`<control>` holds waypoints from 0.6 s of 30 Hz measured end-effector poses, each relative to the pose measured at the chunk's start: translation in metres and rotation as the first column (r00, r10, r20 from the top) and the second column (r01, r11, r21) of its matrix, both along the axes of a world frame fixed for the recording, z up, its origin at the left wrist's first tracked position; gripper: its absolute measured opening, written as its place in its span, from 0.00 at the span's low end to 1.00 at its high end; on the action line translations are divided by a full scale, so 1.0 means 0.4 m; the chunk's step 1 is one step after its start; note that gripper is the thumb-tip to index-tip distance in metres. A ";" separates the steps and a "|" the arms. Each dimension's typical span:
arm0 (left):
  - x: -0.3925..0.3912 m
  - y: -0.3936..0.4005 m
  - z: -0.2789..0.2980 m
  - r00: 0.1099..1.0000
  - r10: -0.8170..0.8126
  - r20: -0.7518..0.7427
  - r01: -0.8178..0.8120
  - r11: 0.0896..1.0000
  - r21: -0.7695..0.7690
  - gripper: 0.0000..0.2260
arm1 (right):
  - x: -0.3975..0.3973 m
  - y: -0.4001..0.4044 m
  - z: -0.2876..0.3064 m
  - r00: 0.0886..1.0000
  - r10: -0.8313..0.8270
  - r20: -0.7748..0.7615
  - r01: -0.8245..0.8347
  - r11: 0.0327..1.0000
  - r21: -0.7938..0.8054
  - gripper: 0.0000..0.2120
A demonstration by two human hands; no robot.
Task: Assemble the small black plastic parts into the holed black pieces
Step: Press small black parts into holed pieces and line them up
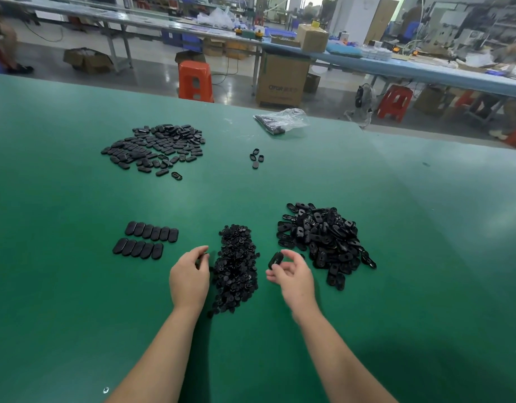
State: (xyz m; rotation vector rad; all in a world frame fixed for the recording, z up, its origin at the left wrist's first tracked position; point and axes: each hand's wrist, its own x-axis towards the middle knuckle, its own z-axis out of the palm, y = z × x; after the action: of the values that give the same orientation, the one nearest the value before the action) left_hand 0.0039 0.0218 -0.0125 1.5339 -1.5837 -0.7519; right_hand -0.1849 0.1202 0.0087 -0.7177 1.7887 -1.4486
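Right hand (291, 271) is pinching a holed piece (275, 259) beside the small-parts pile (236, 266); left hand (190, 274) is pinching something small, which risks slipping loose.

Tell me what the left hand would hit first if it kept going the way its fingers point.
The left hand pinches a small black part, fingers aimed right and slightly away. Straight on, it would probably meet the pile of small black parts first; height above it is unclear.

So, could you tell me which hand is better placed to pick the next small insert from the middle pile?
Probably the left hand: it rests beside the small-parts pile, while the right hand already holds a holed piece.
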 end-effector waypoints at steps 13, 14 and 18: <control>0.002 0.000 -0.001 0.997 -0.020 0.070 0.016 0.998 0.054 0.07 | 0.043 0.023 -0.040 0.983 0.009 -0.184 -0.011 1.000 -0.015 0.10; 0.002 0.001 0.000 0.998 -0.021 0.066 0.017 0.998 0.056 0.07 | 0.042 0.024 -0.040 0.983 0.014 -0.185 -0.016 1.000 -0.007 0.11; 0.001 0.007 0.008 0.998 -0.035 0.045 0.032 0.997 0.073 0.05 | 0.037 0.024 -0.042 0.985 0.018 -0.172 -0.021 1.000 -0.013 0.07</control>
State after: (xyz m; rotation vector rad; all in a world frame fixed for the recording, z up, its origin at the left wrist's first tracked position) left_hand 0.0044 0.0246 -0.0094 1.5902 -1.6355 -0.8051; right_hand -0.1699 0.1298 -0.0080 -0.8884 1.8966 -1.4247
